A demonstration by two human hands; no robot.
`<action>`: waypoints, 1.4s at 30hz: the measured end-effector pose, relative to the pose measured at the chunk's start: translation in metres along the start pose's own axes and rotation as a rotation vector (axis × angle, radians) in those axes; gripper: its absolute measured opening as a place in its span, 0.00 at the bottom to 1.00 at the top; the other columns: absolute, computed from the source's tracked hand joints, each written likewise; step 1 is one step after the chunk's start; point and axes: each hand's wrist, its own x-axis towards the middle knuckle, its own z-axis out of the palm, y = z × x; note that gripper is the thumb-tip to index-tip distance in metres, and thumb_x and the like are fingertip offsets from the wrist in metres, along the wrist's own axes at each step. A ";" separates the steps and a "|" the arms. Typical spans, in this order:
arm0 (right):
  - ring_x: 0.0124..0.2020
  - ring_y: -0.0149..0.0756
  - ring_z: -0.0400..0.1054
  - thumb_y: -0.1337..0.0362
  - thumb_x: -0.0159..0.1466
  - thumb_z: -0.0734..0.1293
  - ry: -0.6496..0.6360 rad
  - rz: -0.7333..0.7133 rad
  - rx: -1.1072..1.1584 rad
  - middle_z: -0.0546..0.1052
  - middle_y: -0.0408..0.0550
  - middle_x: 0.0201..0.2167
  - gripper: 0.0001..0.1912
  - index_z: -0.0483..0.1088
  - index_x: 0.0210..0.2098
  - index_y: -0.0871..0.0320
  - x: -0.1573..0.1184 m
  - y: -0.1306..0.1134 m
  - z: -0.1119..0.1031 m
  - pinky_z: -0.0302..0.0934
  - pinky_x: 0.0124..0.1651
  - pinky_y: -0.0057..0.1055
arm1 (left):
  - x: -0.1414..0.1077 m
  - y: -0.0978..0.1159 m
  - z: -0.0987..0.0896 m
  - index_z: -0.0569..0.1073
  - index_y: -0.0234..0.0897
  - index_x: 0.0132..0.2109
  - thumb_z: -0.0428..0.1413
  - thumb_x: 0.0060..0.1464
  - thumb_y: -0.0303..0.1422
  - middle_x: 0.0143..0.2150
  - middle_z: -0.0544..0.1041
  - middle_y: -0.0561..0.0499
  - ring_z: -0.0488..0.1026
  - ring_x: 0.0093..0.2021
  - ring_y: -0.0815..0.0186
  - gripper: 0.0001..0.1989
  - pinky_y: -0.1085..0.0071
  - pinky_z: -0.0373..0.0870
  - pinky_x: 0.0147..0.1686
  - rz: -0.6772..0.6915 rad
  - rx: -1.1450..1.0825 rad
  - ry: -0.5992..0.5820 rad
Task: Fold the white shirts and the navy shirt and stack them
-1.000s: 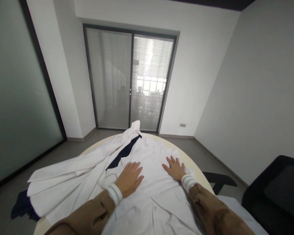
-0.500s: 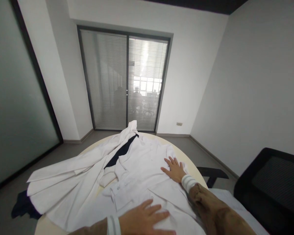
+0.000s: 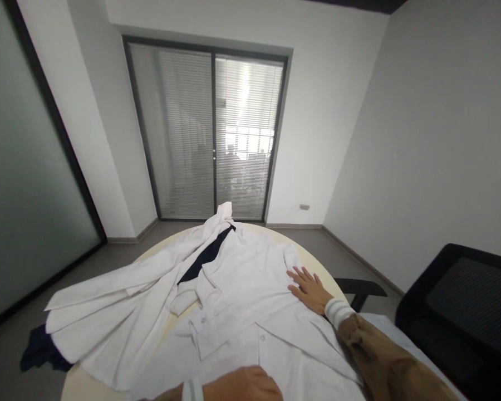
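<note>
A white button-up shirt (image 3: 246, 284) lies spread on a round table, its cuff and buttons showing. My right hand (image 3: 311, 289) rests flat on the shirt's right side, fingers stretched out. Low at the bottom edge, my left hand (image 3: 248, 385) is over the lower part of the shirt; its knuckles are bent, and its fingertips are hidden. Left of the shirt, another white garment (image 3: 129, 295) lies in long folds and hangs over the table's left side. Dark navy cloth (image 3: 206, 256) shows between the two white garments.
The pale round table's rim (image 3: 323, 267) shows at the right. Beside it stands a black mesh office chair (image 3: 463, 312) with an armrest (image 3: 361, 287). More dark cloth (image 3: 44, 348) hangs at the lower left. A glazed door with blinds (image 3: 209, 133) is behind.
My right hand has slid outward to the right across the shirt. My left hand has drawn down toward the bottom edge, its spread fingers now bent. The view has shifted slightly.
</note>
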 end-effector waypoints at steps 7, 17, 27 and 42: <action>0.74 0.56 0.30 0.36 0.67 0.49 -0.033 0.024 -0.042 0.43 0.43 0.75 0.39 0.48 0.72 0.44 0.013 0.001 -0.011 0.29 0.70 0.63 | -0.030 0.002 -0.082 0.61 0.42 0.65 0.49 0.66 0.40 0.65 0.69 0.45 0.67 0.61 0.57 0.23 0.60 0.67 0.59 -0.533 0.069 0.182; 0.74 0.51 0.37 0.37 0.67 0.53 -0.075 -0.404 0.047 0.47 0.46 0.74 0.39 0.44 0.72 0.43 -0.022 -0.083 -0.011 0.32 0.72 0.56 | -0.082 -0.048 -0.100 0.70 0.36 0.47 0.47 0.66 0.36 0.46 0.74 0.42 0.73 0.48 0.56 0.11 0.63 0.67 0.48 -1.254 0.349 0.308; 0.74 0.55 0.30 0.37 0.66 0.57 -0.118 -0.465 0.069 0.44 0.48 0.75 0.42 0.43 0.73 0.46 -0.034 -0.087 -0.017 0.25 0.71 0.61 | -0.095 -0.014 -0.090 0.61 0.36 0.61 0.50 0.65 0.34 0.36 0.79 0.48 0.78 0.41 0.57 0.20 0.66 0.67 0.40 -1.313 0.048 0.203; 0.74 0.53 0.32 0.40 0.68 0.54 -0.114 -0.472 0.083 0.45 0.45 0.75 0.37 0.45 0.72 0.43 -0.037 -0.089 -0.018 0.26 0.71 0.60 | -0.108 -0.019 -0.094 0.63 0.42 0.59 0.47 0.64 0.28 0.57 0.74 0.45 0.76 0.52 0.58 0.17 0.64 0.67 0.47 -1.273 0.180 0.131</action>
